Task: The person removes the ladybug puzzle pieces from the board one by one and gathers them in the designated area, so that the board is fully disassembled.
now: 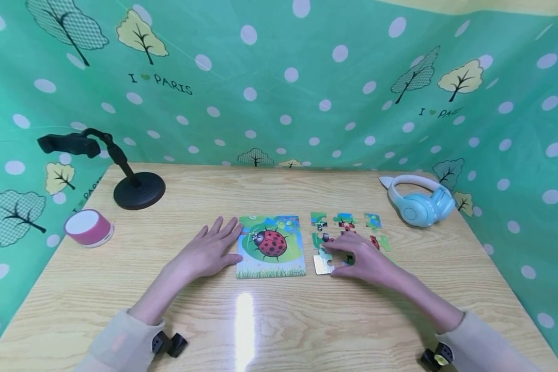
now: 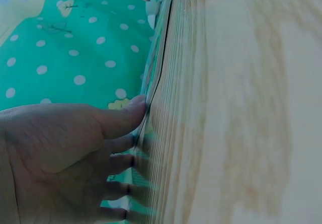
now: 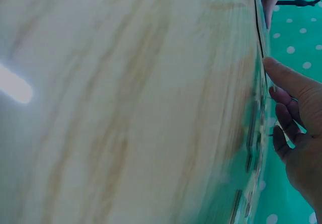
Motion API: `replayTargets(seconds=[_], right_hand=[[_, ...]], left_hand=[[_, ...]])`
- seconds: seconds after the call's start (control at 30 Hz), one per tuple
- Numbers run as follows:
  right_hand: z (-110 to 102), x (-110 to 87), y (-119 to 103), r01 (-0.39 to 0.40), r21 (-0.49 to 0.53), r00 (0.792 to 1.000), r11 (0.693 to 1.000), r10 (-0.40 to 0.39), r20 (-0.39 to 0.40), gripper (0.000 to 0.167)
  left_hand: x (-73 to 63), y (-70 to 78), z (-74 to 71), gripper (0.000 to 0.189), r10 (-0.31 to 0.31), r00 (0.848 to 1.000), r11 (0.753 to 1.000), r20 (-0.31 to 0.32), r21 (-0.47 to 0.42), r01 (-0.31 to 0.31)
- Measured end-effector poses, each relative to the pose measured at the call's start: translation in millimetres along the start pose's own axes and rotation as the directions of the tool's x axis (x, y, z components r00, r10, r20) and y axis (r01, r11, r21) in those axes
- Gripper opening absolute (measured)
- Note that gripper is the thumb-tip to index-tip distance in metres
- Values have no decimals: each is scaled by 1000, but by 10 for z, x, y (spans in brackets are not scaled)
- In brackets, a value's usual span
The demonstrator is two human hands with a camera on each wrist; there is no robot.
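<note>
A square ladybug picture board (image 1: pixel 270 247) lies flat in the middle of the table. My left hand (image 1: pixel 211 249) rests with spread, straight fingers at its left edge. Right of the board, ladybug jigsaw pieces lie in loose rows, among them a top-left piece (image 1: pixel 318 219). My right hand (image 1: pixel 360 258) is over these rows and hides some of them. Its curled index finger and thumb are at the edges of a pale corner puzzle piece (image 1: pixel 323 264). In the wrist views, the left hand (image 2: pixel 60 153) and right hand (image 3: pixel 307 113) appear low against the tabletop.
A black stand (image 1: pixel 139 190) with a bent arm is at the back left, near a pink and white round device (image 1: pixel 89 227). Light-blue headphones (image 1: pixel 418 206) lie at the back right. A patterned green cloth (image 1: pixel 269 113) hangs behind the wooden table (image 1: pixel 204 320).
</note>
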State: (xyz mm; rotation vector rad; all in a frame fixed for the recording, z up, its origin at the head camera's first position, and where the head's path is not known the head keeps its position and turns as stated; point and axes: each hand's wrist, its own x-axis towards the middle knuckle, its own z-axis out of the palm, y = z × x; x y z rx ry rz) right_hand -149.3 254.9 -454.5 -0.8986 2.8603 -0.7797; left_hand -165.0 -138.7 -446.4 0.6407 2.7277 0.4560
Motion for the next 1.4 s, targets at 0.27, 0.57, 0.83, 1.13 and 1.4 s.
replayTargets(seconds=[0.27,0.57,0.83,1.13,1.4], right_hand=[[28,-26,65,43,18,999,999,-43,-8,60],[16,11,100,41,12,999,999,-42,11,60],[27,44,142,83,17,997,996,-83,-1,61],[-79,75,192,17,7,997,1000,-16,-79,52],[-297,120,382,-10,7,974,1000,12,-228,35]], left_hand=[[-3,0,-3,73,6,1000,1000,-4,-7,-6],[55,-22,-1,74,5,1000,1000,2,3,-5],[99,-62,-3,74,-1,1000,1000,3,5,1],[117,-111,32,74,11,1000,1000,-21,-8,-11],[169,-147,108,76,19,1000,1000,-15,-11,-19]])
